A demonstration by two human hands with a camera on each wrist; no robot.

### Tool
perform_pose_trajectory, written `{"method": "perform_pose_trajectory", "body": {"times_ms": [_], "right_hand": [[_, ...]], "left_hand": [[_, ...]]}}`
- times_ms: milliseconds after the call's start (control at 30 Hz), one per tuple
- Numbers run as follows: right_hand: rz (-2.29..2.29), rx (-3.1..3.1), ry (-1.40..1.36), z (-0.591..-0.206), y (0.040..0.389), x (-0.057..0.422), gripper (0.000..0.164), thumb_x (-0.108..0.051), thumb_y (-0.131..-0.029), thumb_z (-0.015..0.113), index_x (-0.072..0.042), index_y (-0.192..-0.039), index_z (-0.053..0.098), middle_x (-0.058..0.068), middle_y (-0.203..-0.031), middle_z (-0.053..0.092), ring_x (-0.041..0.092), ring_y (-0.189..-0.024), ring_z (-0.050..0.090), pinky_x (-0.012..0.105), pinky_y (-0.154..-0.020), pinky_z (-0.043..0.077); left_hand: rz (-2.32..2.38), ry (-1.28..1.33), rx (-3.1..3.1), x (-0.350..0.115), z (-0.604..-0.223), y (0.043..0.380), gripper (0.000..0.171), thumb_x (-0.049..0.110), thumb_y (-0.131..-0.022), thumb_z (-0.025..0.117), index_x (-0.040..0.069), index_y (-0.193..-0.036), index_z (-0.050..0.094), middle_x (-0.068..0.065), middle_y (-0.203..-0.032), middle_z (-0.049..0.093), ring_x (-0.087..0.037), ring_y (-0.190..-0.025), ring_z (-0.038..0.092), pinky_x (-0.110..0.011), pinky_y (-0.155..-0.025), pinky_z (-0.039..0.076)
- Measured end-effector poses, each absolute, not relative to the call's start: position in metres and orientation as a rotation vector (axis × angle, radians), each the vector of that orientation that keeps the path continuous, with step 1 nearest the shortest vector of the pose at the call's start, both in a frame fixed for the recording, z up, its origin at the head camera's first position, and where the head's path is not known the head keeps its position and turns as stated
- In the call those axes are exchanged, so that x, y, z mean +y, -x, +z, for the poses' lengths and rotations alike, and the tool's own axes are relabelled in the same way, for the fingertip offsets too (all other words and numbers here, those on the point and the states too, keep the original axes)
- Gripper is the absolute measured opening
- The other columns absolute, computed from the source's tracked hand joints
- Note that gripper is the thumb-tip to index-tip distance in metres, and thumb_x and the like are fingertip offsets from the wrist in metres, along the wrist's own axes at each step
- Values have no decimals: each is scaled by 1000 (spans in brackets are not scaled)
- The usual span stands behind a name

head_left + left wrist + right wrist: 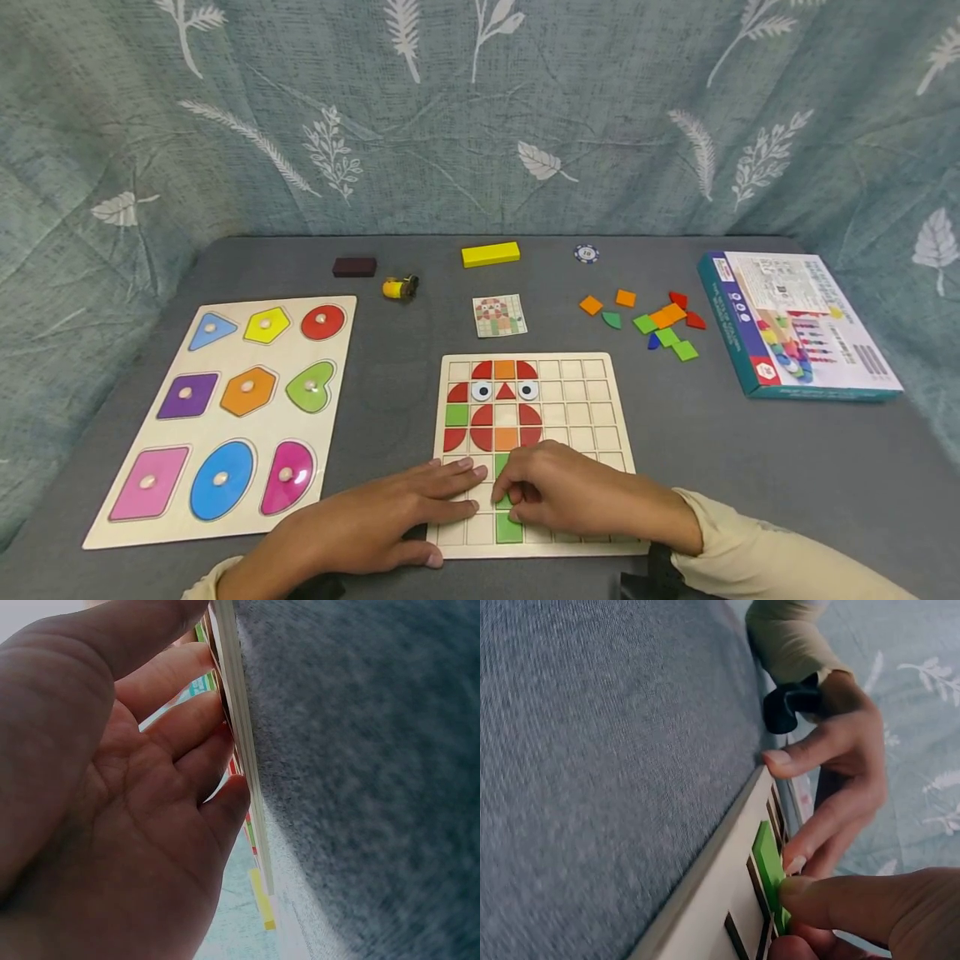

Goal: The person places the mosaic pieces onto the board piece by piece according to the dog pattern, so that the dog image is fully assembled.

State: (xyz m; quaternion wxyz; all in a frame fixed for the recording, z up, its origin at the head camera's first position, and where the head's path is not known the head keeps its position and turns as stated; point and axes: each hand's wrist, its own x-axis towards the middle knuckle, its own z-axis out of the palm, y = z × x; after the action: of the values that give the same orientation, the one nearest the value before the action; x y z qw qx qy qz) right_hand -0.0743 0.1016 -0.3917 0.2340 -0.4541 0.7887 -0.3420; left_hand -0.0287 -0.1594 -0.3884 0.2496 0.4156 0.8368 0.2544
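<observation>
Left hand touches board holding tiles.

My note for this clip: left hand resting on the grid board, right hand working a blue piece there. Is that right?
Not quite: the piece at the right hand is green, not blue. The right wrist view shows the green piece plainly. The left hand does rest on the grid board.

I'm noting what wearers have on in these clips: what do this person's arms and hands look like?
The left hand and right hand are bare, with no gloves or rings visible. Plain cream sleeves end near the wrists. A black fitting shows at the left wrist; its details are unclear.
</observation>
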Motion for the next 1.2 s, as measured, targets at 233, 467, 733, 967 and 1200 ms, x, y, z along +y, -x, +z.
{"method": "perform_pose_trajectory", "body": {"times_ms": [233,467,733,967,1200], "right_hand": [[-1007,2246,1198,-391,85,112,14,-1,-84,72,-12,-93,73,-14,-76,54,1,-69,49,19,-62,43],[-1111,2495,1177,-397,121,137,13,1,-84,71,-7,-94,74,-6,-83,65,6,-70,52,23,-62,46],[-1142,2629,999,-402,151,159,11,2,-87,68,-1,-96,74,-4,-80,62,9,-65,50,24,-56,45],[-1125,2746,892,-404,169,173,14,1,-89,67,1,-101,73,3,-86,66,12,-66,52,27,-57,45],[-1097,2805,760,-405,188,181,16,-2,-91,66,3,-105,72,12,-96,69,17,-74,58,30,-63,49]], "left_hand": [[678,-1123,2286,-159,-388,29,57,30,-91,70,18,-143,51,3,-155,33,-18,-143,28,-42,-111,29],[669,-1121,2289,-159,-387,28,57,30,-91,69,18,-143,51,3,-155,33,-18,-143,27,-41,-111,29],[672,-1123,2281,-160,-389,28,56,31,-92,67,18,-144,50,4,-155,31,-19,-143,26,-42,-110,31],[673,-1122,2280,-160,-388,27,56,29,-92,68,18,-144,50,4,-156,31,-19,-144,26,-42,-109,32],[689,-1131,2286,-160,-388,26,56,30,-92,68,18,-144,50,4,-155,32,-19,-143,27,-42,-109,33]]}}
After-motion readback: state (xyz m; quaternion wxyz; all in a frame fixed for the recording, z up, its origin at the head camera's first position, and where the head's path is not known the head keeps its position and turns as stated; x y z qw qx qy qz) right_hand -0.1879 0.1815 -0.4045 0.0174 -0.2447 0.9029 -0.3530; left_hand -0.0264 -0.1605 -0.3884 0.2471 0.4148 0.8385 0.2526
